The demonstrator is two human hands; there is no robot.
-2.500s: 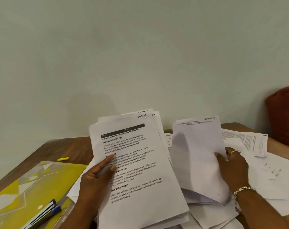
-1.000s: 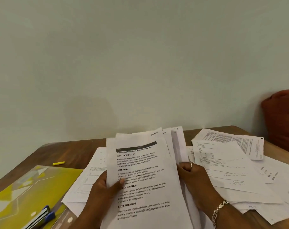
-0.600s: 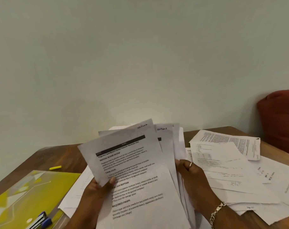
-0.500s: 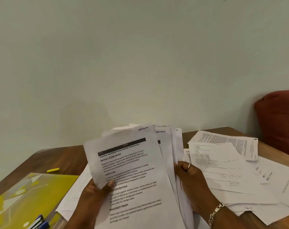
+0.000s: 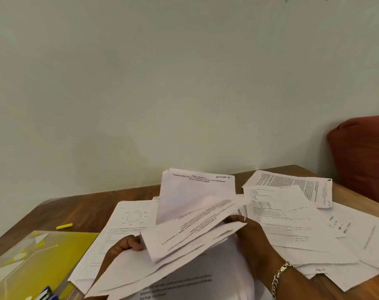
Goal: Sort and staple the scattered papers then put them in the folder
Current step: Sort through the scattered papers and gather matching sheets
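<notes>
While a pale green wall (image 5: 184, 72) fills most of the view, a brown wooden surface (image 5: 80, 211) below it carries a spread of printed papers, and a dark red cushion (image 5: 364, 156) sits against the wall at the far right edge. Loose sheets (image 5: 297, 224) lie overlapping across the right half of the surface, some with dense text, some turned at angles. At the lower left lies a yellow folder (image 5: 39, 258) with a pale geometric design, closed and flat, its near corner just beside a blue-and-white object (image 5: 46, 293) at the bottom edge that is cut off too much to name. In the centre a person holds a stack of papers (image 5: 190, 241) over the spread: one sheet (image 5: 195, 191) marked "SECTION" by hand at its top corner stands upright, and the sheets in front of it fold down toward the camera. The left hand (image 5: 124, 245) grips the stack's left edge with fingers curled over it. The right hand (image 5: 249, 237), wearing a ring and a metal bracelet (image 5: 279, 278) at the wrist, holds the stack's right side with fingers tucked among the sheets. A small yellow cap-like piece (image 5: 64, 226) lies alone on the bare wood beyond the folder.
</notes>
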